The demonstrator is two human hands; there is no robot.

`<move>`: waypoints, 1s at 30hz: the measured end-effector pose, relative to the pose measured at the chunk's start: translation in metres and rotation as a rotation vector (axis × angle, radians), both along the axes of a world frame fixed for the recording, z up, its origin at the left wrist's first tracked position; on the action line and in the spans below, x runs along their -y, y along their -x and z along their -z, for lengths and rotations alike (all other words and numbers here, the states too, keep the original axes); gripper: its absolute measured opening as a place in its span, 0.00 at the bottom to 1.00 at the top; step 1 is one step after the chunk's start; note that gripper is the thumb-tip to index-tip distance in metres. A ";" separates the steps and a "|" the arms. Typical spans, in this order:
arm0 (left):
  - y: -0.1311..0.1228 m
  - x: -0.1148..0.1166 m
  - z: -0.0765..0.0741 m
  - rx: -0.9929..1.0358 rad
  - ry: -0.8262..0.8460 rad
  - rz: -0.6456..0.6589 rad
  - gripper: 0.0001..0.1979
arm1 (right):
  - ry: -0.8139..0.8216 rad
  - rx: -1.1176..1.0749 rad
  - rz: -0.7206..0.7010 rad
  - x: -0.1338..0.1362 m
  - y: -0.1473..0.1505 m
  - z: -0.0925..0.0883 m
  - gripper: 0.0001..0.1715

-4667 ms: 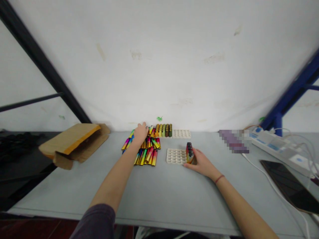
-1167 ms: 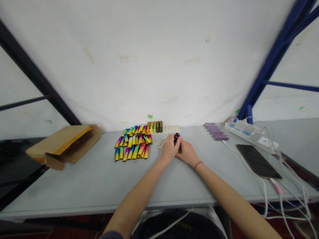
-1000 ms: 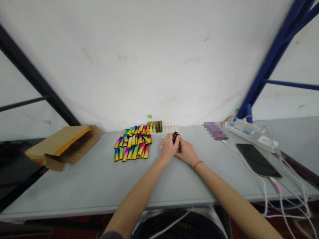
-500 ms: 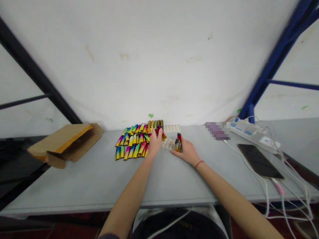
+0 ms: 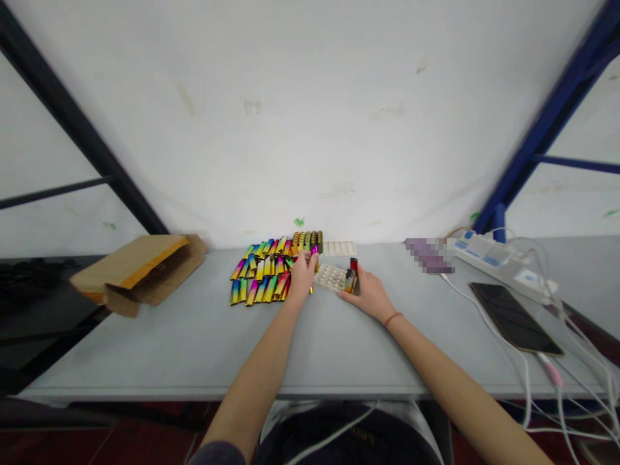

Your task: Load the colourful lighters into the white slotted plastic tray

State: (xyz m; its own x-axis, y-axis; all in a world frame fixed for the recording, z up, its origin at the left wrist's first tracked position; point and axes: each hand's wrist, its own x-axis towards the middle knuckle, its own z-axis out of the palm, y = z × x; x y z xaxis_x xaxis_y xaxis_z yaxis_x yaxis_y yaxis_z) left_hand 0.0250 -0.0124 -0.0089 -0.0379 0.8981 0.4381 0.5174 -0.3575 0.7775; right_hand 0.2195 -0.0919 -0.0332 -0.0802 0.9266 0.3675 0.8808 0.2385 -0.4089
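My left grip [image 5: 303, 274] pinches a shiny purple piece [image 5: 314, 249]. My right grip [image 5: 372, 292] curls beside lighters [image 5: 349, 280] at the white tray [image 5: 332, 276]; whether it clasps them, I can't tell.

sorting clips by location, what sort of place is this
Probably a workbench in a small workshop: rows of shiny multicoloured pieces, a pale tray with hollows and an open cardboard box share one grey table.
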 end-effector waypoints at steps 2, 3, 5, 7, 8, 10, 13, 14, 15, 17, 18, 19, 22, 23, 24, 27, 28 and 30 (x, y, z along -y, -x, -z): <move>0.001 -0.001 0.001 -0.012 0.023 -0.028 0.10 | -0.002 0.000 0.004 0.000 0.000 0.001 0.48; 0.002 -0.001 0.002 -0.029 0.035 -0.047 0.11 | -0.005 0.001 0.004 -0.001 -0.001 0.002 0.48; 0.003 -0.001 0.001 -0.094 0.066 -0.092 0.11 | -0.014 0.003 0.001 -0.001 -0.001 0.003 0.48; 0.003 -0.001 0.000 -0.184 0.102 -0.140 0.12 | -0.019 0.003 -0.003 -0.001 -0.001 0.003 0.48; 0.004 -0.001 -0.001 -0.232 0.119 -0.159 0.13 | -0.019 0.002 -0.003 -0.001 -0.001 0.003 0.48; 0.004 -0.001 -0.004 -0.334 0.160 -0.187 0.15 | -0.015 0.001 -0.005 0.000 -0.001 0.003 0.49; 0.003 -0.001 -0.008 -0.486 0.222 -0.203 0.18 | -0.009 0.001 -0.013 0.000 -0.001 0.001 0.48; 0.003 0.000 -0.009 -0.531 0.232 -0.208 0.19 | -0.010 0.000 -0.014 0.000 -0.001 0.001 0.48; 0.003 0.000 -0.010 -0.571 0.235 -0.217 0.20 | -0.011 -0.002 -0.016 0.000 -0.001 0.001 0.48; 0.002 0.001 -0.012 -0.637 0.228 -0.231 0.20 | -0.014 -0.005 -0.020 0.000 -0.001 0.001 0.48; 0.002 0.002 -0.012 -0.664 0.226 -0.236 0.20 | -0.016 -0.006 -0.020 0.000 -0.001 0.001 0.48; 0.001 0.002 -0.013 -0.684 0.224 -0.236 0.20 | -0.016 -0.006 -0.019 0.000 -0.001 0.001 0.48; 0.000 0.002 -0.012 -0.697 0.239 -0.218 0.19 | -0.021 -0.002 -0.016 0.000 -0.001 0.001 0.48; -0.001 0.002 -0.011 -0.685 0.240 -0.217 0.18 | -0.023 0.000 -0.018 0.000 -0.001 0.001 0.48; -0.001 0.002 -0.011 -0.667 0.236 -0.224 0.17 | -0.025 0.002 -0.020 0.001 -0.001 0.001 0.48; -0.001 0.001 -0.010 -0.599 0.198 -0.251 0.19 | -0.016 0.009 -0.014 0.001 0.000 -0.001 0.48; 0.000 0.001 -0.010 -0.575 0.182 -0.248 0.21 | -0.010 0.011 -0.010 0.001 0.000 -0.001 0.48; 0.008 -0.001 -0.014 -0.523 0.158 -0.226 0.20 | 0.003 0.013 -0.005 0.002 0.000 -0.002 0.48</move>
State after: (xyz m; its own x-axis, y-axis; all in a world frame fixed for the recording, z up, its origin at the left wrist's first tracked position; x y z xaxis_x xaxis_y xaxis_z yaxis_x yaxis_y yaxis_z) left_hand 0.0171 -0.0112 0.0052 -0.0506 0.9488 0.3119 0.8962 -0.0947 0.4334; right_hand 0.2195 -0.0934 -0.0312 -0.0899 0.9272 0.3637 0.8849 0.2419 -0.3980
